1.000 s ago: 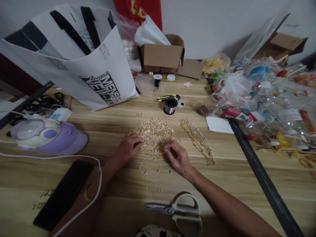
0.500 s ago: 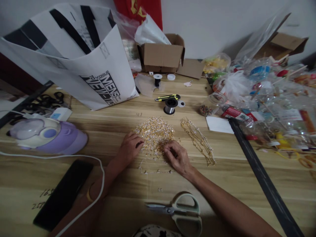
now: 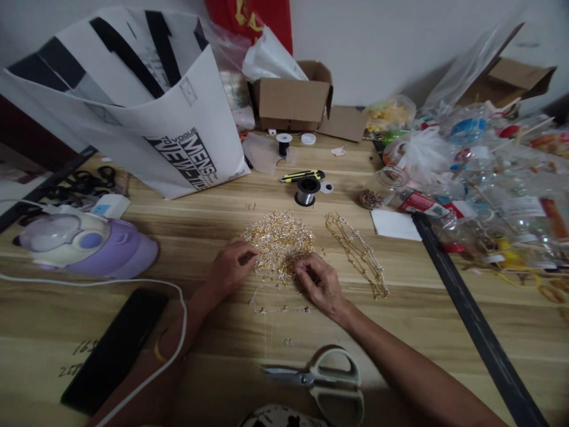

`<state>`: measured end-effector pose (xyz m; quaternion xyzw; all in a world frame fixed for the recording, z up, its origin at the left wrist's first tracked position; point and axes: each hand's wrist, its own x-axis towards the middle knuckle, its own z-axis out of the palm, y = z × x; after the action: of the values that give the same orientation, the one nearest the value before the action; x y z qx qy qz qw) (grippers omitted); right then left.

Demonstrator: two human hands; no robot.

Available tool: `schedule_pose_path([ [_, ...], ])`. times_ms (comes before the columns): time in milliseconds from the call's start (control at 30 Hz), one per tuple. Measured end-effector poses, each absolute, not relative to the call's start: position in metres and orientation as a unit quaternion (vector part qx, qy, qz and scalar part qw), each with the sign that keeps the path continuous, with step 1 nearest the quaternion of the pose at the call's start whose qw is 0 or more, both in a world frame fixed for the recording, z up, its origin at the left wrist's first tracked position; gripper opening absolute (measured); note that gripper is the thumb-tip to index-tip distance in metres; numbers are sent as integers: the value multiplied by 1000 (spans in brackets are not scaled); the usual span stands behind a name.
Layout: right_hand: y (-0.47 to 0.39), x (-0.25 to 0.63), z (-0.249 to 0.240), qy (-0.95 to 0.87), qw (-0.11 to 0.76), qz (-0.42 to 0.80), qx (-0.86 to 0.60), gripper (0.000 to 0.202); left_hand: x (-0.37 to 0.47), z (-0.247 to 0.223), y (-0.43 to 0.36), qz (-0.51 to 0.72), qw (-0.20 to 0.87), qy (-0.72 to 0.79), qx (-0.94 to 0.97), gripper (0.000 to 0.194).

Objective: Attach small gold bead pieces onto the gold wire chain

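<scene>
A pile of gold and silver chain pieces (image 3: 280, 237) lies in the middle of the wooden table. At its left edge my left hand (image 3: 233, 264) is closed, thumb and fingers curled together; whatever it pinches is too small to make out. My right hand (image 3: 320, 286) touches the lower right of the pile with its fingers pinched, and what is between them is hidden. Just below the pile, a thin silver chain (image 3: 284, 309) runs toward my right hand. Gold and silver necklaces (image 3: 358, 255) lie to the right. Small silver bits (image 3: 288, 342) rest above the scissors (image 3: 311, 378).
A wire spool (image 3: 306, 191) and a yellow cutter (image 3: 302, 176) lie behind the pile. On the left are a white bag (image 3: 178, 136), a purple device (image 3: 120, 246), a black phone (image 3: 115, 350) and a white cable. Plastic bottles and bags (image 3: 480, 172) crowd the right.
My left hand has shifted very slightly at the pile's left edge. My right hand stays in the same place.
</scene>
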<state>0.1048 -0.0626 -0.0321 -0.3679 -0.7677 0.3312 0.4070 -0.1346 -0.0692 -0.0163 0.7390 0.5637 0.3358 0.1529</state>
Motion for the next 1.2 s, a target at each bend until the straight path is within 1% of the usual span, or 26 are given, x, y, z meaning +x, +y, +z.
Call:
schedule_pose_path([
  [100,-63,104,-31,-768,409,331,-366,12,-140,-17,-68,353,177,585,709,5],
  [300,-63,104,-29,-767,407,331,-370,14,-144,-19,-67,368,195,592,691,8],
  [467,-63,105,-30,-768,401,333,-372,14,-143,-19,-66,366,187,581,703,10],
  [733,-63,105,-30,-768,407,331,-366,14,-144,-14,-66,363,197,599,686,6],
  [1033,-63,104,-31,-767,410,327,-370,14,-147,-17,-65,361,203,610,676,11],
  [1200,-63,104,-29,-766,406,331,-373,15,-142,-16,-65,355,192,580,707,10],
])
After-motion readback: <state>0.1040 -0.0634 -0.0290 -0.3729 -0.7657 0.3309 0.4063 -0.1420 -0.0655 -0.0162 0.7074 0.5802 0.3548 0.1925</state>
